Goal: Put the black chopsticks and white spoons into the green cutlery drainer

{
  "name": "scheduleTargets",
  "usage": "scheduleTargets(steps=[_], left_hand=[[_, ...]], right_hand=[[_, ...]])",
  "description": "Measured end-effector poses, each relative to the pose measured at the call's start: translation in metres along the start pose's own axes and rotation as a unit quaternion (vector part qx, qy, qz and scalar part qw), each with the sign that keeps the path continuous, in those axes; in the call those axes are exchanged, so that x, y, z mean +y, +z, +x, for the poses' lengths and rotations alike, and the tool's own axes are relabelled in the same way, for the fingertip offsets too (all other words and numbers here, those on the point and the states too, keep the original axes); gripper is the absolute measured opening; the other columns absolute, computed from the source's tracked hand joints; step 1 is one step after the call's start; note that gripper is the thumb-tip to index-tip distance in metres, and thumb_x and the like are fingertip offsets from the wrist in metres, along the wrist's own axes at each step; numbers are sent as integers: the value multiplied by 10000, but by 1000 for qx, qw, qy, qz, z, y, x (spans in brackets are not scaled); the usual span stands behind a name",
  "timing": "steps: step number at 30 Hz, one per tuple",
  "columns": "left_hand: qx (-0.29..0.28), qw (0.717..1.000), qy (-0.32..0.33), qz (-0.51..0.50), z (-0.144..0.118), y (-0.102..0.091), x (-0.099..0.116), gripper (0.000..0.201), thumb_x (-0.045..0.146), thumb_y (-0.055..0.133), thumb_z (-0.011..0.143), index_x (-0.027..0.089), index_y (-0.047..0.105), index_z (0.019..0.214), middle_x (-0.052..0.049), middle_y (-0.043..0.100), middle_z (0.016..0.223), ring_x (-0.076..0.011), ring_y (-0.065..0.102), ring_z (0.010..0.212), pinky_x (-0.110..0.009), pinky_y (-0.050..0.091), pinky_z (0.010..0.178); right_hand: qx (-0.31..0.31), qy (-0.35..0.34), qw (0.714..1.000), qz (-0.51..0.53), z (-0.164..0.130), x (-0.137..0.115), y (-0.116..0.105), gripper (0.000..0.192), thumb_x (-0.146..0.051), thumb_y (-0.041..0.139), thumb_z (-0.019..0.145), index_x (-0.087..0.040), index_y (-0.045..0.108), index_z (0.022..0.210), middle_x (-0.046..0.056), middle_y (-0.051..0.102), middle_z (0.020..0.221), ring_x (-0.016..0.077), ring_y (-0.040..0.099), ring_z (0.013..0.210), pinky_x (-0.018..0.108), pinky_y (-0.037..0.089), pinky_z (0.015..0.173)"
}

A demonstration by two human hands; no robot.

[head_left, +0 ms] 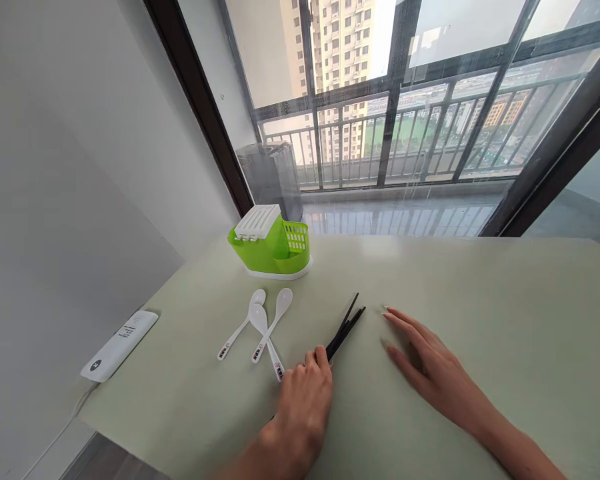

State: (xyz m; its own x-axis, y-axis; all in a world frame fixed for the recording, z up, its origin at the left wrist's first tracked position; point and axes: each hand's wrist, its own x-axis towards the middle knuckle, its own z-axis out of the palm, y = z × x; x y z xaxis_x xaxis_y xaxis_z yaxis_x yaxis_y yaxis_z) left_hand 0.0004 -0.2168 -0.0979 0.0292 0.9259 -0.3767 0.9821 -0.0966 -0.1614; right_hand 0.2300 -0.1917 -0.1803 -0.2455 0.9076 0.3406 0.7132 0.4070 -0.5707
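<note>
I see the left hand (303, 400) closed around the near end of the black chopsticks (345, 327), which seem to lie on the table (480, 293) beside three white spoons (260, 327). The right hand (430, 363) rests flat, fingers spread, holding nothing.

Desk right (505, 320): lay bare, wide room to pass.
Centre: chopsticks (345, 328) lay between the hands, left hand (303, 407) on them, right hand (430, 363) just beside.
Left: spoons (260, 330) blocked the way.
Far edge: green holder (273, 243) stood well apart.
</note>
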Motion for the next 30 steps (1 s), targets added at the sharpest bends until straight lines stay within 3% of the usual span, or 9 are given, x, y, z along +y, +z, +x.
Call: scheduleTargets(steps=[8,21,30], left_hand=[[-8,1000,10,0,-3,-6,1,402,2,415,1018,151,628,1324,-139,757,1073,-267,791,907,-312,615,727],[-13,1000,15,5,-5,-6,2,352,28,448,1020,141,612,1310,-148,749,1075,-277,787,917,-325,619,734],[-24,999,21,9,-9,-18,3,294,113,476,1044,129,595,1312,-152,742,1088,-284,780,934,-338,623,775]], right_hand=[[-4,4,1000,8,0,0,0,493,-450,454,1071,-371,372,1551,43,459,1618,283,495,1442,524,528,1109],[-10,9,1000,6,-1,0,0,492,-464,449,1072,-382,368,1550,37,471,1607,286,523,1410,516,550,1071],[-10,9,1000,13,-1,0,0,485,-457,445,1070,-381,385,1546,37,477,1602,295,524,1412,532,541,1084]])
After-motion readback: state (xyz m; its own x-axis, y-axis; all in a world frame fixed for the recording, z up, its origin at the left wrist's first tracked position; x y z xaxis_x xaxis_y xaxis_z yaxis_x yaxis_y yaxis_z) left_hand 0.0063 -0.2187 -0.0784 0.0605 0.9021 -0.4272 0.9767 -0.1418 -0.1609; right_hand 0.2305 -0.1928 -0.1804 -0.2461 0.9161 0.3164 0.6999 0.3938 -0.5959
